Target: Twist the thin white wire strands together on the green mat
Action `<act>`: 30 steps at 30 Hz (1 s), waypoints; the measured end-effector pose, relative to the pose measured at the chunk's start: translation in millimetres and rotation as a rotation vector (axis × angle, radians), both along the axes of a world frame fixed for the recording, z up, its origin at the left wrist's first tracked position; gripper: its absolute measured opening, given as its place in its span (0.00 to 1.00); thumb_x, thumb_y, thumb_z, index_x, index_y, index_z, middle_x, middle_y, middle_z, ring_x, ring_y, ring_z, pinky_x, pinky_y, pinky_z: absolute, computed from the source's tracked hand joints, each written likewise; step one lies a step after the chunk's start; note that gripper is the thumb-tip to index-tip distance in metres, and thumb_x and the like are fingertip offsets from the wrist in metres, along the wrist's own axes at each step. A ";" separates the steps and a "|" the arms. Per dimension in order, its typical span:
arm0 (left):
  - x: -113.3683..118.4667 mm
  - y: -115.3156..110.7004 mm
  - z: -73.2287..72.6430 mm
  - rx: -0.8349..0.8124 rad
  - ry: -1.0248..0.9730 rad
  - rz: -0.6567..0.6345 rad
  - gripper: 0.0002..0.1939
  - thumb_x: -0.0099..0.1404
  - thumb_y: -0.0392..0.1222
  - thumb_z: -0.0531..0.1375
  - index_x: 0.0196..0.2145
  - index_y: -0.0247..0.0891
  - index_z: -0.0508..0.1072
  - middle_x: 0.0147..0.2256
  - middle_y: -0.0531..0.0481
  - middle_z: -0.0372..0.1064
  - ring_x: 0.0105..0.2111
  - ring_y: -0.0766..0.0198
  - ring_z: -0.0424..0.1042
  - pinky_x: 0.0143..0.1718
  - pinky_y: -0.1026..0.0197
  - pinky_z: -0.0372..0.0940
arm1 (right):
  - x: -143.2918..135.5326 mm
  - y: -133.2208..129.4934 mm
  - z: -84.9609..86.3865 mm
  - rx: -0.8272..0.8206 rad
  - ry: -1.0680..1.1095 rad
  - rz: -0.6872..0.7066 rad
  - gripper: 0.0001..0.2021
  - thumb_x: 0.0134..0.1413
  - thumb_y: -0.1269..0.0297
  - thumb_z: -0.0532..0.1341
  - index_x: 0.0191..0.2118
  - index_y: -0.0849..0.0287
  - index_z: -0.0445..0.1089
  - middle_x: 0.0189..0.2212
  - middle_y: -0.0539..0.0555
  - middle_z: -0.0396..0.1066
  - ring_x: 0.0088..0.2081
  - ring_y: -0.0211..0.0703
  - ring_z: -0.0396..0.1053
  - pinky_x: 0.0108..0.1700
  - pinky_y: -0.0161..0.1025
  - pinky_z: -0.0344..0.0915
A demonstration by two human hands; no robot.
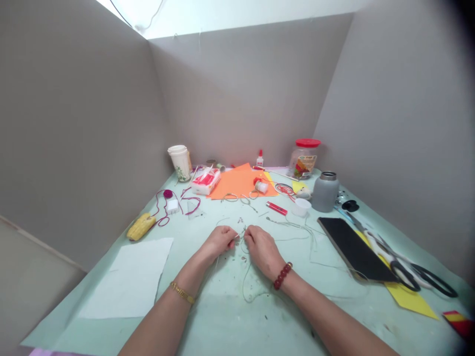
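My left hand (221, 241) and my right hand (261, 245) meet over the middle of the table, fingertips a short gap apart. Both are closed in a pinch on thin grey-green cord (244, 291), which loops down toward me between my wrists. A short pale piece shows at my left fingertips, too small to name. More loose cord (293, 223) trails off to the right of my right hand. Small dark scraps lie on the table around my fingers. A red lighter (276, 208) rests beyond my right hand.
White paper (128, 279) and a toy corn cob (141, 227) lie left. A phone (356, 249), scissors (399, 262) and grey bottle (325, 192) stand or lie right. Orange paper (237, 184), a tissue pack (206, 181) and a red-lidded jar (304, 159) are behind. Grey panels surround the table.
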State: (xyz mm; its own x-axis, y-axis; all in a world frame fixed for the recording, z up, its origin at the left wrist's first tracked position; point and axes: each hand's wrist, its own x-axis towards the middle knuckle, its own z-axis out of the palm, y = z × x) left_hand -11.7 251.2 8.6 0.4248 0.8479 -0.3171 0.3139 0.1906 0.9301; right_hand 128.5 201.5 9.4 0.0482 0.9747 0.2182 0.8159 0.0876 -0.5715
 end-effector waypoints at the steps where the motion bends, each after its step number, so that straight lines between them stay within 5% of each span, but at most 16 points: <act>1: -0.5 -0.3 0.9 -0.006 -0.007 -0.013 0.09 0.54 0.43 0.51 0.29 0.35 0.64 0.16 0.59 0.55 0.13 0.77 0.45 0.14 0.69 0.38 | 0.1 -0.5 0.2 -0.006 -0.010 0.003 0.08 0.53 0.75 0.49 0.27 0.60 0.61 0.26 0.53 0.65 0.29 0.37 0.60 0.31 0.32 0.49; 7: -1.8 0.0 3.1 -0.059 -0.024 -0.046 0.10 0.50 0.38 0.52 0.34 0.37 0.63 0.19 0.58 0.62 0.13 0.77 0.44 0.15 0.70 0.35 | -5.2 0.7 -3.8 -0.022 -0.002 -0.013 0.06 0.52 0.74 0.50 0.28 0.60 0.62 0.26 0.53 0.66 0.27 0.37 0.60 0.29 0.32 0.48; 14: -0.4 -2.4 5.6 -0.041 0.001 -0.088 0.14 0.52 0.43 0.55 0.38 0.37 0.64 0.21 0.56 0.66 0.12 0.78 0.45 0.15 0.70 0.37 | -8.2 5.1 -11.4 0.042 0.156 -0.074 0.04 0.48 0.73 0.50 0.29 0.59 0.60 0.23 0.50 0.65 0.24 0.36 0.58 0.27 0.32 0.49; 21: 2.4 -2.7 -4.2 0.025 0.036 -0.024 0.07 0.54 0.42 0.53 0.31 0.36 0.62 0.21 0.53 0.69 0.12 0.78 0.45 0.14 0.70 0.39 | -4.8 4.2 -12.9 0.075 0.262 -0.023 0.05 0.47 0.73 0.49 0.29 0.58 0.59 0.23 0.49 0.63 0.25 0.37 0.59 0.28 0.32 0.52; 30: -6.1 -9.6 3.5 -0.008 -0.206 -0.048 0.11 0.57 0.47 0.55 0.32 0.37 0.59 0.21 0.57 0.64 0.13 0.79 0.44 0.14 0.70 0.36 | -11.8 -2.9 1.5 0.177 0.269 0.034 0.08 0.53 0.69 0.49 0.26 0.59 0.62 0.27 0.51 0.63 0.29 0.37 0.60 0.33 0.34 0.54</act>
